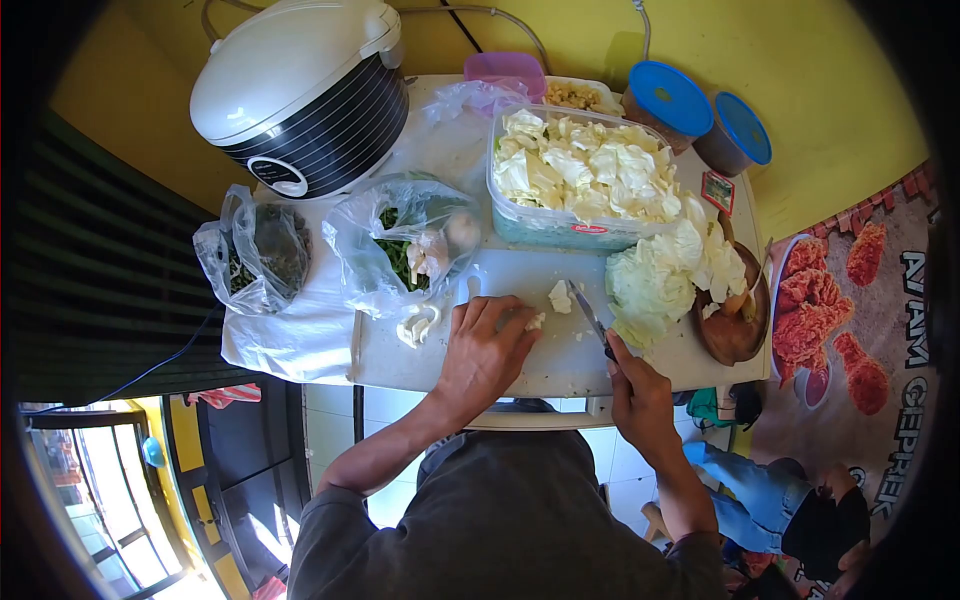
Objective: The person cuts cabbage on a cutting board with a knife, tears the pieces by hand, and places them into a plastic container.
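Two hands: left hand (487, 345) has its fingers curled in nearly closed, pinching a small pale piece (536, 322) down at the board; can't tell how firmly. Right hand (637, 388) is wrapped round the dark handle of a knife (590, 314)
Slip risk: imo that piece could skid if the pinch is loose, and the thin blade's right beside those fingertips
White board (520, 277): flat and pale, loose chunk (561, 297) by the blade
Tub (560, 236): clear plastic, heaped with crinkly leaves (610, 170), a bump might spill some
Cabbage (648, 284): round, pale green, might roll if nudged
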A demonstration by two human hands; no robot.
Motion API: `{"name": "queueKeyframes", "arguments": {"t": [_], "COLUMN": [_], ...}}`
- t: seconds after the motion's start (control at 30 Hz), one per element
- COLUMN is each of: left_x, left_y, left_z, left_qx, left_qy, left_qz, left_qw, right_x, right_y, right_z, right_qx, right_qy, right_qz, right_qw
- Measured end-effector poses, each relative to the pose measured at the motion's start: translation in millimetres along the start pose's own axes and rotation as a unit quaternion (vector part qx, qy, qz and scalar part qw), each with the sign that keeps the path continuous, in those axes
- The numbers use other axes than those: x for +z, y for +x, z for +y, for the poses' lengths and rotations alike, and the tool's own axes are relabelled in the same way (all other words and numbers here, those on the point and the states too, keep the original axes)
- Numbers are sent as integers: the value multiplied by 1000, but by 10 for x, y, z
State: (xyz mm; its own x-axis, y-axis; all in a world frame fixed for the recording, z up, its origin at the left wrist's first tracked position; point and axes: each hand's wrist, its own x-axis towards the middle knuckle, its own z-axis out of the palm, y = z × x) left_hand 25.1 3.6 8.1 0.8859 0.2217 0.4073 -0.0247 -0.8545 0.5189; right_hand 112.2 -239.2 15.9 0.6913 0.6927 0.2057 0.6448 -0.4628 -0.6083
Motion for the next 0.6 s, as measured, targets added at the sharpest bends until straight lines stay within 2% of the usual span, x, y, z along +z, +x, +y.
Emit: {"name": "queueKeyframes", "arguments": {"t": [0.07,0.17,0.27,0.37,0.47,0.57,0.6], "left_x": [63,50,138,186,159,56,13], "left_y": [9,163,291,341,393,474,512], "left_z": [-86,-20,1,-12,-33,-35,-5], "left_qx": [11,16,-12,1,26,-3,1], "left_qy": [7,-20,-4,28,-4,-64,-86], "left_qz": [-6,53,8,-32,-20,-104,-96], "left_qw": [1000,998,1000,999,999,992,992], "right_x": [3,-42,-36,-30,-13,20,17], "right_y": [16,27,21,7,-11,-19,-18], "right_z": [-16,-67,-62,-22,23,58,60], "right_qx": [18,57,89,113,114,93,98], "right_qy": [28,80,102,107,126,147,152], "right_qz": [-4,-30,-30,-27,-14,5,1], "right_qw": [999,995,990,987,985,985,984]}}
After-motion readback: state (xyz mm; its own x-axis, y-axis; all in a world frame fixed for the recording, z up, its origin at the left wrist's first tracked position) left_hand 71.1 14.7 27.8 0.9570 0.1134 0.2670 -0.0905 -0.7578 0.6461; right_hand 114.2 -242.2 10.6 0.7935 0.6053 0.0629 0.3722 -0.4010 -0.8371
